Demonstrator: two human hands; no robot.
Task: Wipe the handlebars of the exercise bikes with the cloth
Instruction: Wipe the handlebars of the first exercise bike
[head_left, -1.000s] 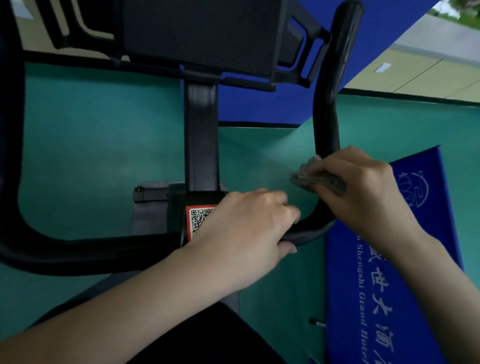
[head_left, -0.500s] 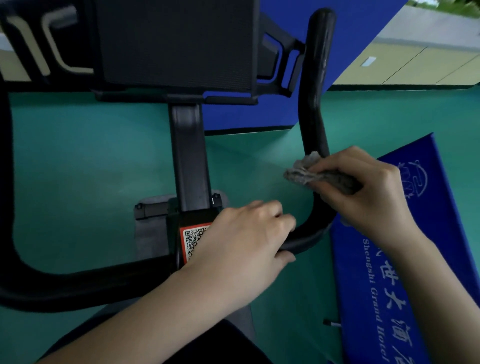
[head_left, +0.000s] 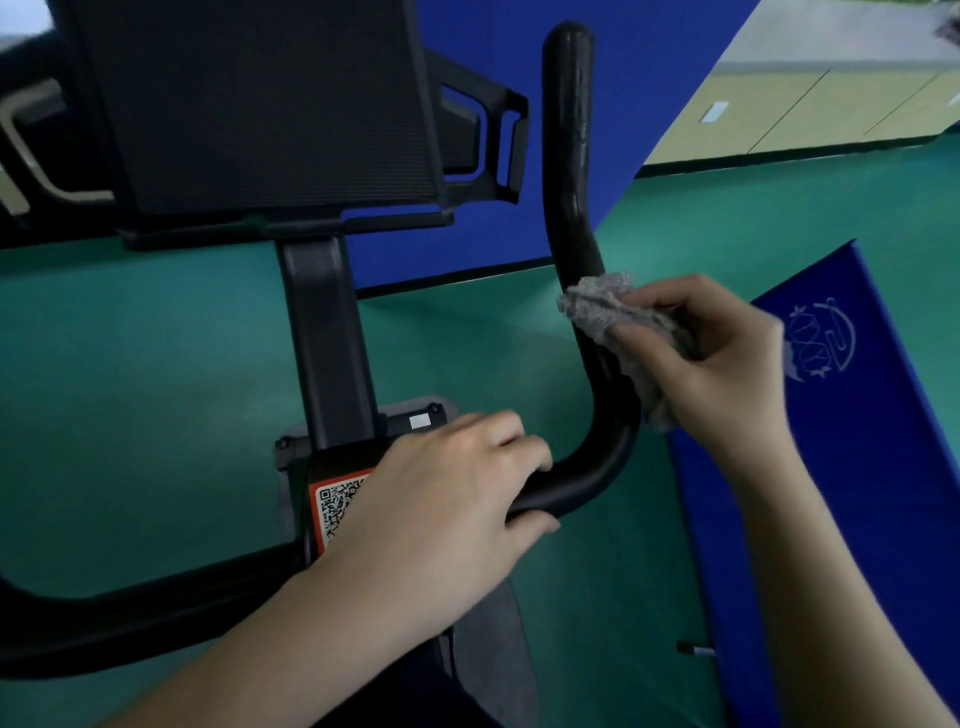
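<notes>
A black exercise-bike handlebar (head_left: 569, 156) runs along the bottom, bends at the right and rises to a rounded tip. My right hand (head_left: 722, 364) grips a crumpled grey cloth (head_left: 608, 312) and holds it wrapped against the upright bar just above the bend. My left hand (head_left: 441, 499) grips the horizontal bar beside the centre post, fingers curled over the top and thumb underneath. It partly covers an orange QR-code sticker (head_left: 335, 501).
The bike's black console (head_left: 270, 104) on its post (head_left: 327, 343) fills the upper left. A blue printed mat (head_left: 852, 467) lies on the green floor at the right. A blue board (head_left: 519, 47) stands behind the bike.
My right hand and the cloth have slid a little way up the upright bar, away from the bend. My left hand keeps its grip near the post. My view has shifted slightly.
</notes>
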